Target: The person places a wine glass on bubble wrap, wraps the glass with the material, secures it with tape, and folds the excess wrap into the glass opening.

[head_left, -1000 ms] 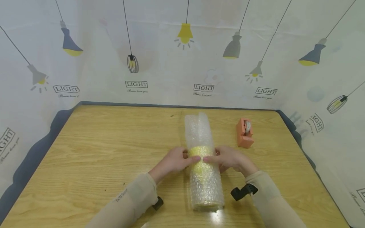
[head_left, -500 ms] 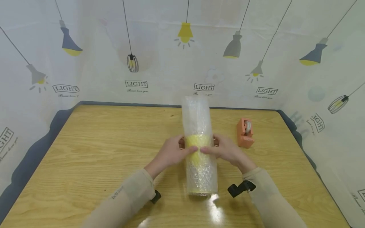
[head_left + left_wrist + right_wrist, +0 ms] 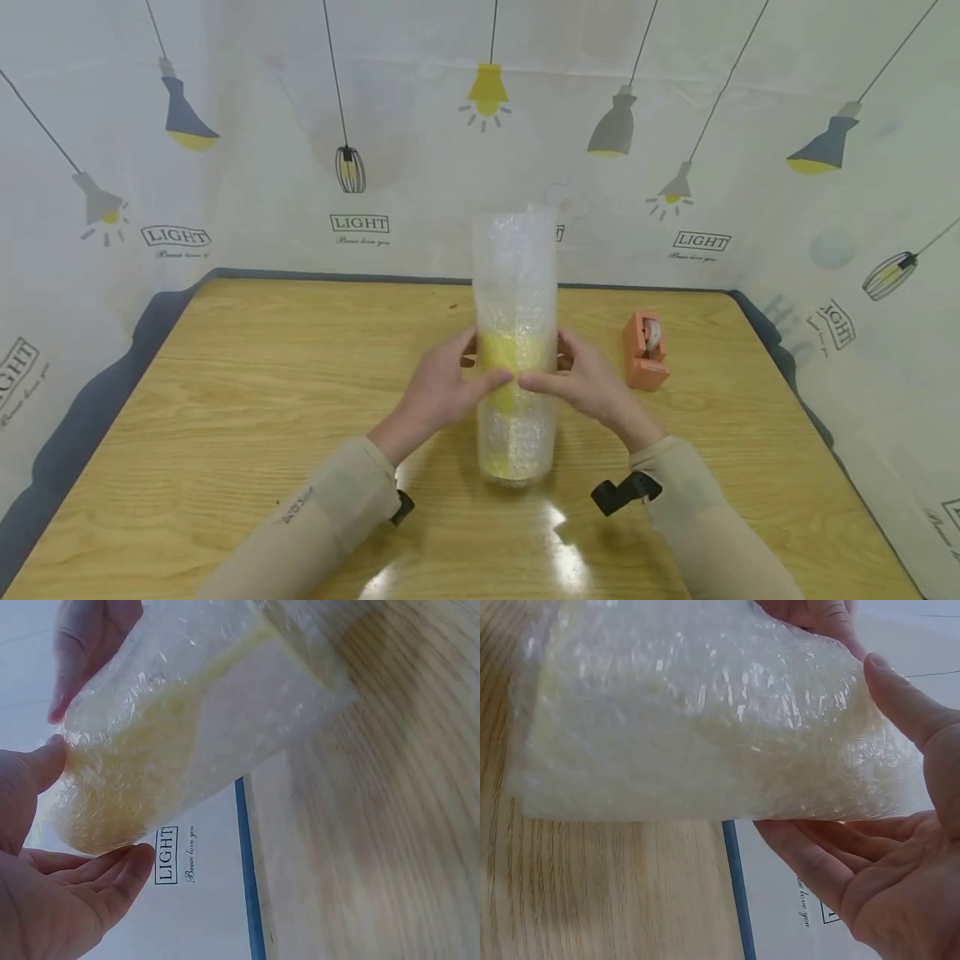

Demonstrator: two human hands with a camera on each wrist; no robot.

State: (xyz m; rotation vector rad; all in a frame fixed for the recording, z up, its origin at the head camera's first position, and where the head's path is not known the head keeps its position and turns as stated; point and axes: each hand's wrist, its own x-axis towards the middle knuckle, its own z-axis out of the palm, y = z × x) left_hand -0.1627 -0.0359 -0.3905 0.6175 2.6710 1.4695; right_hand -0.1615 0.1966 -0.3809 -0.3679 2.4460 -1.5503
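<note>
A tall roll of bubble wrap (image 3: 516,267) stands near upright in the head view, wrapped round a yellow thing (image 3: 498,354). In the left wrist view the yellow shape (image 3: 142,750) is broad at one end and narrows like a goblet towards a flat foot, blurred by the wrap. My left hand (image 3: 435,387) grips the wrapped bundle from the left, my right hand (image 3: 596,387) from the right. Both thumbs press its front, almost meeting, and the other fingers curve round behind. Whether its lower end touches the table cannot be told.
An orange tape dispenser (image 3: 645,354) with a roll of tape stands at the back right of the wooden table (image 3: 300,350). A pale cloth (image 3: 420,158) printed with lamps hangs behind the table's far edge.
Both hands have moved away from me and slightly left with the wrapped bundle. It has tilted from leaning back to near upright, its top now in front of the cloth.
</note>
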